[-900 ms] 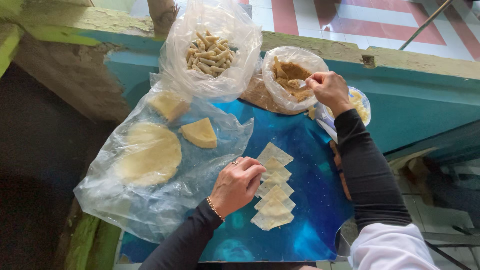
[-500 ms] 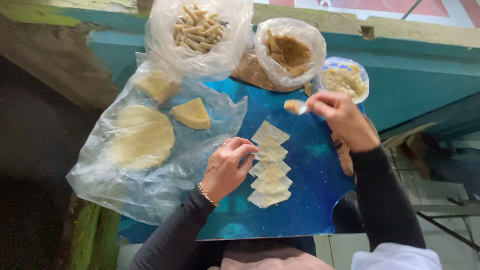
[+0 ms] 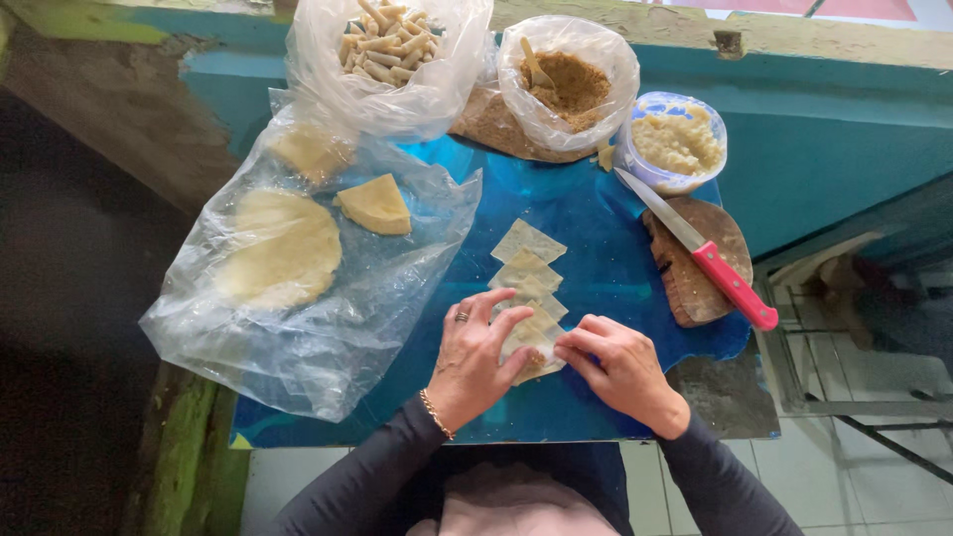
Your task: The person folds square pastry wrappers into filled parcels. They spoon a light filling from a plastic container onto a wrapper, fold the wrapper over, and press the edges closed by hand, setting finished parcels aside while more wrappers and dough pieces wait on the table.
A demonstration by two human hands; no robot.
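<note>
A row of several pale square dough wrappers (image 3: 528,256) lies on the blue tabletop (image 3: 606,238). My left hand (image 3: 475,359) and my right hand (image 3: 617,369) meet at the nearest dough wrapper (image 3: 534,342). Both hands' fingertips pinch it from either side, and brown filling shows at its lower edge. A ring and a bracelet are on my left hand. Behind the row stands a clear bag of brown filling (image 3: 574,87) with a spoon (image 3: 536,67) stuck in it.
A bag of rolled pastry sticks (image 3: 389,45) and a bowl of pale mash (image 3: 677,141) stand at the back. A pink-handled knife (image 3: 733,285) lies on a wooden board (image 3: 685,283) at right. Left, a plastic sheet (image 3: 328,328) covers round dough (image 3: 283,248) and a wedge (image 3: 375,205).
My right hand carried a spoonful of filling from the bag toward the wrappers, then came down empty to the nearest wrapper. My left hand slid down the row to meet it.
</note>
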